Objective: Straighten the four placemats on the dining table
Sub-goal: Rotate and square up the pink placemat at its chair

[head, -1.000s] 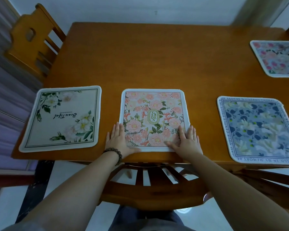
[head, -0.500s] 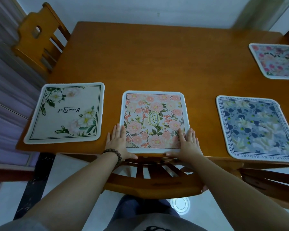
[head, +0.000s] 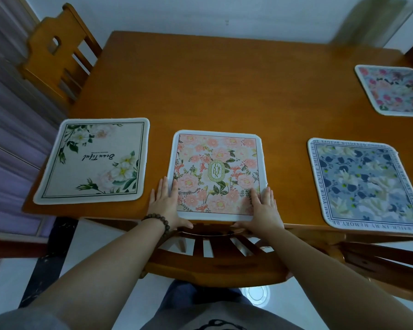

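Your hands frame the pink floral placemat (head: pixel 216 175), which lies in the middle of the near edge of the wooden dining table (head: pixel 224 86). It looks roughly square to that edge, with its near border right at the lip.

Your left hand (head: pixel 166 206) lies flat, fingers straight and together, over the mat's near left corner, thumb hooked along the near border. Your right hand (head: pixel 264 209) mirrors it on the near right corner, fingers straight and slightly spread. Neither hand grips; both press down on the mat. A beaded bracelet (head: pixel 159 221) circles your left wrist.

To the left, the cream placemat (head: pixel 94 160) with white flowers sits near the table's left corner, its lettering upside down to you. To the right, the blue floral placemat (head: pixel 365 184) is turned slightly, and its near right corner seems to reach the table edge. At the far right, a fourth pink and blue placemat (head: pixel 395 90) lies visibly skewed and is partly cut off by the frame.

A wooden chair (head: pixel 212 260) stands between you and the table; another chair (head: pixel 57 51) is at the far left.

The risk, as I judge it: uneven pressure from one palm would rotate the mat, and pulling toward yourself would drag its border off the table edge.
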`<state>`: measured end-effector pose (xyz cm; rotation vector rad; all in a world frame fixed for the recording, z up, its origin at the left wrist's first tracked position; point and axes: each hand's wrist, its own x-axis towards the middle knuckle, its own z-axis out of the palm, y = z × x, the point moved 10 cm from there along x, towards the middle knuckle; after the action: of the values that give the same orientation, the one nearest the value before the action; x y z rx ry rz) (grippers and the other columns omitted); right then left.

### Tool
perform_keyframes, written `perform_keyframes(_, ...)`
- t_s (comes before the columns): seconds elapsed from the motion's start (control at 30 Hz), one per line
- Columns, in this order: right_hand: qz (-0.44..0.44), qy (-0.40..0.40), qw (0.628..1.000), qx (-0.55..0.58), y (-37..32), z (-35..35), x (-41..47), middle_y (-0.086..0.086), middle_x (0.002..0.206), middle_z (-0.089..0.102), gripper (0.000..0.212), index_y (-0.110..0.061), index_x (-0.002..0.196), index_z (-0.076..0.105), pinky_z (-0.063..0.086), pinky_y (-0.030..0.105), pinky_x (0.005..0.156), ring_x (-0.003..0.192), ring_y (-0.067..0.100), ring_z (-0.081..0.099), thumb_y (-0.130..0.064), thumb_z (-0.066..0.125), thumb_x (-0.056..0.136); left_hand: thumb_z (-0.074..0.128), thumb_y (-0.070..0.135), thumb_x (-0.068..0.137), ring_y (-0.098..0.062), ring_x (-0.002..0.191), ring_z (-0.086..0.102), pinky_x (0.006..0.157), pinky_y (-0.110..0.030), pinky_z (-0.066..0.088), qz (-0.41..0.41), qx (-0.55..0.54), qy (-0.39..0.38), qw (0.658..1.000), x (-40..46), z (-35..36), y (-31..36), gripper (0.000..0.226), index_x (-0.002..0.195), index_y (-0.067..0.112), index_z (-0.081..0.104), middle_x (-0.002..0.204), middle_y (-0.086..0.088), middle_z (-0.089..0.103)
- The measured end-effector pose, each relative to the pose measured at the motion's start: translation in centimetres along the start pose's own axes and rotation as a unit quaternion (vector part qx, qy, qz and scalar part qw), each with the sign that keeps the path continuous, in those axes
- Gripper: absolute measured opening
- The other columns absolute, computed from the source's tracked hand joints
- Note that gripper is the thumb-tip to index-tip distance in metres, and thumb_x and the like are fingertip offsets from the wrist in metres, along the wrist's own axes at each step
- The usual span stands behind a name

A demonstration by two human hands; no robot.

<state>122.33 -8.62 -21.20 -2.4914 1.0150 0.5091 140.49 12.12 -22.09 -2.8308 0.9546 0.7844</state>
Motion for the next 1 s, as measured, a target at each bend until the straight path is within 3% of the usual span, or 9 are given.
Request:
perform_keyframes(0.2, 0.01, 0.019, 1.0, -0.017, 0.1, -0.1, 0.2, 0.016, 0.156, -0.022, 0.127, -0.026, 0.151, -0.012, -0.009, 0.037, 0.112, 0.144, 0.031, -0.019, -0.067, 0.072, 0.064, 0.069, 0.083, 0.045, -0.025, 0.141, -0.026, 0.115, -0.045, -0.007, 0.0, 0.005, -0.003, 1.0, 0.1, 0.0, 0.0, 0.15, 0.148, 0.017, -0.02, 0.154, -0.012, -0.028)
perform_keyframes(0.43, 0.024, 0.021, 0.999, -0.016, 0.7, -0.4, 0.2, 0.016, 0.158, -0.018, 0.124, -0.025, 0.151, -0.01, -0.002, 0.04, 0.117, 0.145, 0.031, -0.015, -0.063, 0.073, 0.067, 0.07, 0.08, 0.049, -0.024, 0.141, -0.025, 0.116, -0.044, -0.007, 0.021, -0.003, 0.005, 1.0, 0.1, -0.2, 0.8, 0.145, 0.149, 0.019, -0.016, 0.155, -0.011, -0.027)
perform_keyframes(0.63, 0.017, 0.023, 0.999, -0.028, 0.7, -0.6, 0.2, 0.017, 0.157, -0.018, 0.128, -0.024, 0.151, -0.009, -0.006, 0.04, 0.116, 0.145, 0.032, -0.017, -0.072, 0.069, 0.063, 0.067, 0.082, 0.049, -0.027, 0.141, -0.025, 0.116, -0.045, -0.007, 0.017, 0.018, -0.005, 1.0, 0.3, 0.0, 0.9, 0.147, 0.148, 0.017, -0.018, 0.154, -0.014, -0.028)
perform_keyframes(0.87, 0.003, 0.032, 0.999, -0.036, 0.0, -1.0, 0.6, 0.015, 0.156, -0.025, 0.126, -0.027, 0.151, -0.012, -0.011, 0.04, 0.113, 0.144, 0.031, -0.021, -0.097, 0.033, 0.056, 0.047, 0.092, 0.054, -0.03, 0.14, -0.027, 0.116, -0.047, -0.007, 0.014, 0.032, -0.024, 0.999, 0.3, 0.3, 1.4, 0.141, 0.147, 0.011, -0.021, 0.151, -0.018, -0.031)
perform_keyframes(1.0, 0.008, 0.031, 0.999, -0.026, 0.0, -1.9, 1.1, 0.015, 0.157, -0.02, 0.111, -0.029, 0.151, -0.009, -0.012, 0.043, 0.113, 0.144, 0.03, -0.019, -0.093, 0.022, 0.067, 0.035, 0.086, 0.071, -0.027, 0.143, -0.02, 0.116, -0.049, -0.005, 0.015, 0.024, -0.004, 1.0, 0.5, -0.8, 1.3, 0.114, 0.151, 0.017, -0.008, 0.156, -0.014, -0.021)
